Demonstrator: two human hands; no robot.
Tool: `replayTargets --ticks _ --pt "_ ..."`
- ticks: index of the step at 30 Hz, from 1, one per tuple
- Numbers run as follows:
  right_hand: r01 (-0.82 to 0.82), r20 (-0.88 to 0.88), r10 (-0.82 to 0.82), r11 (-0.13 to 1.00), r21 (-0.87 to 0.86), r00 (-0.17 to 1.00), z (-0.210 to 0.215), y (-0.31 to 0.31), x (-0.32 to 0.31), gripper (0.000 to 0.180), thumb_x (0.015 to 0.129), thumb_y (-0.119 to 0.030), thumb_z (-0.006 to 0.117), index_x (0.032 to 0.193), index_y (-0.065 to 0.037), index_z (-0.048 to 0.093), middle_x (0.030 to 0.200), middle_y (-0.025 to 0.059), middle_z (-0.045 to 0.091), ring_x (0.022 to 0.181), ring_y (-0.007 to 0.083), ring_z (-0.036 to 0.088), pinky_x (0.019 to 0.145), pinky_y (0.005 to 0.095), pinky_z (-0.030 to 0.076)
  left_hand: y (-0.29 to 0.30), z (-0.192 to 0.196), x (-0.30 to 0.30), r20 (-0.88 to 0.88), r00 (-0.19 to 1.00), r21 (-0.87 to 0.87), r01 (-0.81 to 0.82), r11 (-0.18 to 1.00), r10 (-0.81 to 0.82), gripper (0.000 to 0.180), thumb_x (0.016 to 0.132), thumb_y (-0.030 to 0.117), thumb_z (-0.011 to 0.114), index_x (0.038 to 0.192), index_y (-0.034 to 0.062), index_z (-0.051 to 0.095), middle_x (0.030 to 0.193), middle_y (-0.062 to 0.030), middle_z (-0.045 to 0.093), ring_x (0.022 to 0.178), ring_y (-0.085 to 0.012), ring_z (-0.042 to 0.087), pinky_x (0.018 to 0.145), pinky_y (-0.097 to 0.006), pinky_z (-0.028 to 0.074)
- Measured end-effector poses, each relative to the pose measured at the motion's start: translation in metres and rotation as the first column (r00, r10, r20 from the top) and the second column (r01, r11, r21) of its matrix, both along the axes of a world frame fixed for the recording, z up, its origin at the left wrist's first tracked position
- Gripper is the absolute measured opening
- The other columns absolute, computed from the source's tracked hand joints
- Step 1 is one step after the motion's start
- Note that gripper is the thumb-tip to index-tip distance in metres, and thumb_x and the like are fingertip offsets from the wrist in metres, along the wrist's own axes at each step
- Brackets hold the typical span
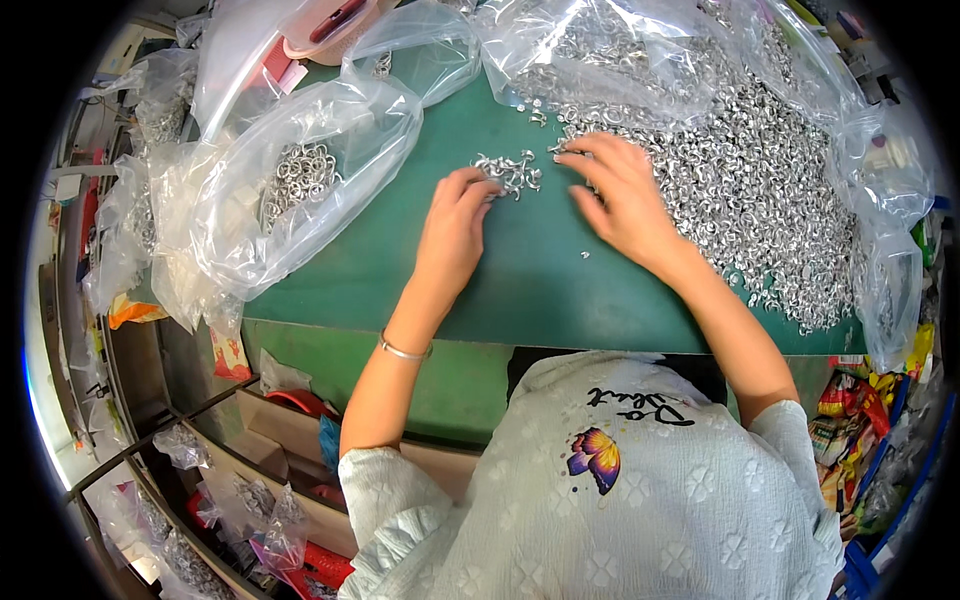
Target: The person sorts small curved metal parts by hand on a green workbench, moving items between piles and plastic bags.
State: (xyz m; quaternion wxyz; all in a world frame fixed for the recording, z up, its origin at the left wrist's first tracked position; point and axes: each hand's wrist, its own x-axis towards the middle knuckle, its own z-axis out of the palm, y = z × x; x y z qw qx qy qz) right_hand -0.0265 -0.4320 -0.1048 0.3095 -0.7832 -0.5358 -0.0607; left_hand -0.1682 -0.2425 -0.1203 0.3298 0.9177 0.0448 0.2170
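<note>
A small cluster of shiny silver metal pieces, curved like little rings or hooks, lies on the green tabletop. At its left edge is my left hand, its fingers bent and pressed together; whatever they pinch is hidden. My right hand reaches over the left edge of a large heap of similar silver pieces. Its thumb stands apart from the fingers, and the fingertips touch down beside a few loose pieces. One tiny piece lies alone between my wrists.
A clear plastic bag with silver rings lies open at the left. Another clear sheet or bag covers the heap's far part. A pink basket stands at the far left. Drawers with bagged parts are below the table's left side.
</note>
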Motion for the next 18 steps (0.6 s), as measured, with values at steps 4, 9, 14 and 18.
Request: replayTargets --ticks 4,9,14,18 --pt "-0.148 0.0 0.149 0.979 -0.141 0.989 -0.014 0.036 -0.018 0.045 0.081 -0.019 0.07 0.123 -0.009 0.057 0.138 0.0095 0.047 0.132 0.0313 0.039 0.108 0.05 0.03 0.005 0.002 0.012 -0.029 0.999 0.018 -0.03 0.999 0.03 0.022 0.08 -0.009 0.06 0.1 -0.0007 0.061 0.109 -0.0116 0.059 0.094 -0.032 0.057 0.078 -0.038 0.049" --pt "-0.162 0.039 0.185 0.929 -0.332 0.982 0.002 -0.011 -0.011 0.041 0.084 -0.02 0.067 0.122 -0.009 0.058 0.136 0.0087 0.048 0.133 0.0302 0.038 0.109 0.0526 0.027 0.0 0.008 -0.016 -0.074 0.991 -0.046 -0.112 0.993 0.109 0.023 0.08 -0.011 0.059 0.101 -0.0006 0.061 0.104 -0.0125 0.058 0.093 -0.0294 0.055 0.077 -0.038 0.048" --pt "-0.043 0.049 0.058 0.965 -0.259 0.997 0.001 -0.012 -0.014 0.034 0.083 -0.019 0.067 0.115 -0.007 0.062 0.129 0.01 0.052 0.131 0.0292 0.04 0.106 0.0522 0.03 -0.009 0.008 -0.011 -0.064 0.996 -0.219 -0.079 0.973 0.067 0.026 0.082 -0.013 0.054 0.103 -0.0004 0.061 0.102 -0.0142 0.057 0.093 -0.0283 0.056 0.076 -0.035 0.048" --pt "0.023 0.029 -0.017 0.979 -0.201 0.999 0.005 -0.012 -0.01 0.03 0.082 -0.016 0.067 0.11 -0.006 0.064 0.126 0.0104 0.054 0.127 0.0292 0.044 0.106 0.0478 0.032 0.001 0.011 -0.014 -0.056 0.983 -0.238 -0.183 0.954 0.175 0.029 0.081 -0.014 0.053 0.105 0.0 0.061 0.108 -0.0162 0.056 0.095 -0.0313 0.057 0.078 -0.035 0.048"
